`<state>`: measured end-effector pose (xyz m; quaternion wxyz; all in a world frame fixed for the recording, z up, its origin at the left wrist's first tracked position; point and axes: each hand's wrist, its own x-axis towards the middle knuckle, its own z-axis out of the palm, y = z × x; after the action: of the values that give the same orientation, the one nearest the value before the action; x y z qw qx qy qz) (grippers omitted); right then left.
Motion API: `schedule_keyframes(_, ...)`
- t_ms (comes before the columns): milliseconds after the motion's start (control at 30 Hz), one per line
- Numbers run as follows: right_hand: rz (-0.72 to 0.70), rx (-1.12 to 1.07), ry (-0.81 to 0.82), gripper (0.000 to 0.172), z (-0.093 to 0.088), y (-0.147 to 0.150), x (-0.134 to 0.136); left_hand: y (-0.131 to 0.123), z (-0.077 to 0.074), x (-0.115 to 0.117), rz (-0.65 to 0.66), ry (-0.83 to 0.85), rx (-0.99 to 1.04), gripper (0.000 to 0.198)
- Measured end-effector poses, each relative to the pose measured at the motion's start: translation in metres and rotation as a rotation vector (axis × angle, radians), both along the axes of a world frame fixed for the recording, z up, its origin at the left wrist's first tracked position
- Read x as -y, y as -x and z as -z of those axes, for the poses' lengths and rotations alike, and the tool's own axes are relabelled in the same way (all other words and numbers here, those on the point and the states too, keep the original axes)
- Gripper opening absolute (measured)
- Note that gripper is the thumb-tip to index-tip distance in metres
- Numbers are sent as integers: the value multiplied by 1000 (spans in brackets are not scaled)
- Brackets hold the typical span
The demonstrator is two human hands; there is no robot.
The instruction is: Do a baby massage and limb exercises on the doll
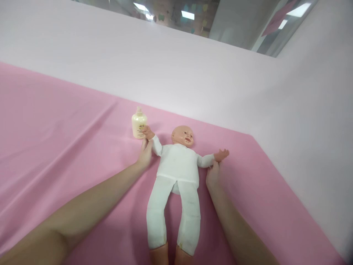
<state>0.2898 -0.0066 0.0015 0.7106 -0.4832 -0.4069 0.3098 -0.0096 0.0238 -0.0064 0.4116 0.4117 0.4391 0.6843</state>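
Left hand: the left hand [145, 154] is seen just left of the middle of the frame. It is closed around the doll's arm near the wrist, and the fingers are wrapped on the white sleeve.

Right hand: the right hand [213, 175] is seen just right of the middle. The doll's other arm is touched by its fingertips at the end of the sleeve. How tight this hold is cannot be told.

Doll: the doll [176, 184] is laid on its back in the middle of the frame, head toward the top and legs toward the bottom edge. White clothes are worn. Both arms are spread out to the sides.

Bottle: a small cream bottle [139, 125] is stood upright above the left hand, right beside the doll's little hand. Its top is on. What is inside cannot be seen.

Sheet: a pink sheet [55, 129] is spread under everything, with soft folds on the left side.

Wall: a pale wall [193, 73] is seen across the top and down the right side.

Window: a glass pane [193, 18] with lights is seen at the top edge.
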Motion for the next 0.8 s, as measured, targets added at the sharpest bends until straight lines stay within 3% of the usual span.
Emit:
schedule_keyframes(167,22,-182,78,78,11,-13,-12,5,13,-11,-65,60,82,47)
schedule_keyframes(267,-10,0,68,72,13,-15,-10,7,16,-13,-58,36,27,49)
schedule_keyframes(367,-12,167,4,66,7,-10,0,6,9,-7,-33,-42,-64,50)
schedule_keyframes(467,-12,281,-103,64,0,1,13,0,-3,5,27,-220,-262,49)
schedule_keyframes(633,-199,700,-183,51,-11,16,31,-12,-17,26,209,-517,-775,39)
schedule_keyframes(800,-300,946,-221,47,-19,20,34,-17,-19,31,282,-608,-1023,41)
